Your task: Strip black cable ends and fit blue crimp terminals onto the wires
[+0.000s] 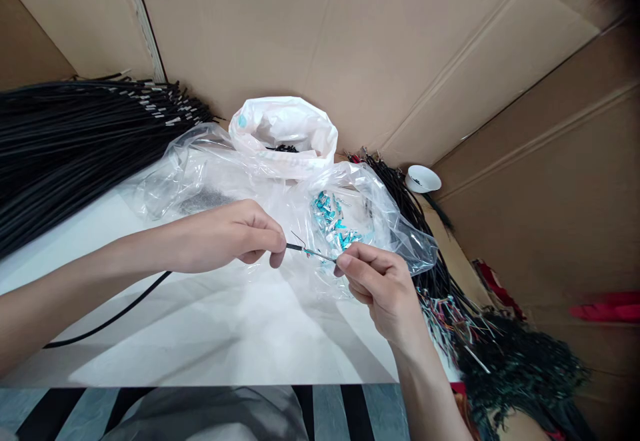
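My left hand (250,234) pinches a black cable (145,296) close to its end; the rest of the cable runs down to the left, across the white tabletop. Past the black sheath, thin stripped wires (319,254) stretch toward the right, and one fine dark strand curls upward. The fingertips of my right hand (377,278) are closed on the far end of these wires; what lies between them is mostly hidden. Behind my right hand, a clear plastic bag (400,234) holds small blue and silver scraps (330,214).
A large bundle of black cables (75,141) lies at the left. A white bag (285,164) stands at the back, dark bits inside. More cables with frayed coloured wires (450,314) lie right, near a white bowl (423,179) and dark green tangled strands (525,361). Cardboard walls (325,41) surround the table.
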Demonstrator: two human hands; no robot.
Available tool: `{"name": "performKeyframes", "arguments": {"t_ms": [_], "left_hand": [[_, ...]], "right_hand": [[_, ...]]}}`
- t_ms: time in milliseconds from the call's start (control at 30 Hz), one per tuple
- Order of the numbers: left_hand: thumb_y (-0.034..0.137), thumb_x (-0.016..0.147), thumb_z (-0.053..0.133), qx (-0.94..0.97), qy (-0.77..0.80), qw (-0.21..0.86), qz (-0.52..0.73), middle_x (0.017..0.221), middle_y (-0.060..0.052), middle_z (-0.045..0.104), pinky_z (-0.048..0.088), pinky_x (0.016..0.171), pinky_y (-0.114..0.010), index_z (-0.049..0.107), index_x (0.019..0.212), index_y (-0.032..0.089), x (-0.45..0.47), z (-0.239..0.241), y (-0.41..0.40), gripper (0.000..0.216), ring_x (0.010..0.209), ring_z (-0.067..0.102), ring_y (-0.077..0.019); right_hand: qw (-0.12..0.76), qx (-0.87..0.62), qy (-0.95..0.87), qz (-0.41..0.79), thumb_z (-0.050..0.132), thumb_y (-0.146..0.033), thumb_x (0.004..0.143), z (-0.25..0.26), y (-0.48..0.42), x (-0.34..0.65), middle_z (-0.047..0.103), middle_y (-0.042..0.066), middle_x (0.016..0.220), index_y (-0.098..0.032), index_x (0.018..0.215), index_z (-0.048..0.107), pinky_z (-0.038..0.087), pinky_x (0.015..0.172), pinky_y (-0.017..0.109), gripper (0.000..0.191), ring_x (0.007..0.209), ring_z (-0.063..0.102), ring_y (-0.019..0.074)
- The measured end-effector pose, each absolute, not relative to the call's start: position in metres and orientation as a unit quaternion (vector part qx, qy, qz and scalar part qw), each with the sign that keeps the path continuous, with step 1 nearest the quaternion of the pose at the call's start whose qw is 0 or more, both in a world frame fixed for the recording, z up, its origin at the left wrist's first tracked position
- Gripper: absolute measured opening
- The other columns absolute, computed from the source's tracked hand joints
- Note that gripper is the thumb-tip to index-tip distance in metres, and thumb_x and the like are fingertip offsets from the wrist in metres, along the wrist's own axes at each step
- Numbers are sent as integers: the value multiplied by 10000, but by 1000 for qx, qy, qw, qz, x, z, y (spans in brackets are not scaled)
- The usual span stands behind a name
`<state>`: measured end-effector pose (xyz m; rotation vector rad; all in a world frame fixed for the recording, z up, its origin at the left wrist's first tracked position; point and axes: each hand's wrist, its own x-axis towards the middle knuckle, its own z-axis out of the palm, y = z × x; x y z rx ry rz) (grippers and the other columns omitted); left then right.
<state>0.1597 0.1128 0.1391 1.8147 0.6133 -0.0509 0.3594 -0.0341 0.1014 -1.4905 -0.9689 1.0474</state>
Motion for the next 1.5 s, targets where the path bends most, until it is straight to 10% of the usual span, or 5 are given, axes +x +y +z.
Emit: {"name": "performKeyframes", "arguments": {"t_ms": [700, 1067, 1500], "left_hand": [[350, 882, 516, 805, 246, 540, 17, 508, 40, 318, 220, 426, -239, 656, 651, 187, 156, 138, 113, 316, 462, 270, -101], [301, 903, 535, 750, 181, 635, -19, 478, 53, 242, 148, 411, -268, 652, 658, 175, 159, 130, 130, 299, 448, 179, -99], [342, 949, 523, 720, 144, 677, -59, 462, 59, 226, 133, 436, -283, 660, 705, 163, 159, 125, 134, 333, 461, 145, -104]], "right_hand": [[433, -676, -539, 255, 606, -328, 912, 121, -42, 337, 408, -57, 552, -182, 648, 530, 224, 474, 249, 312, 520, 329, 82], [544, -571, -357, 500, 770, -432, 758, 97, -30, 359, 185, -115, 496, -174, 604, 591, 85, 401, 208, 350, 446, 92, 40], [539, -451, -220, 677, 867, -367, 657, 89, -27, 363, 134, -145, 497, -219, 584, 324, 58, 335, 130, 567, 427, 40, 16]]}}
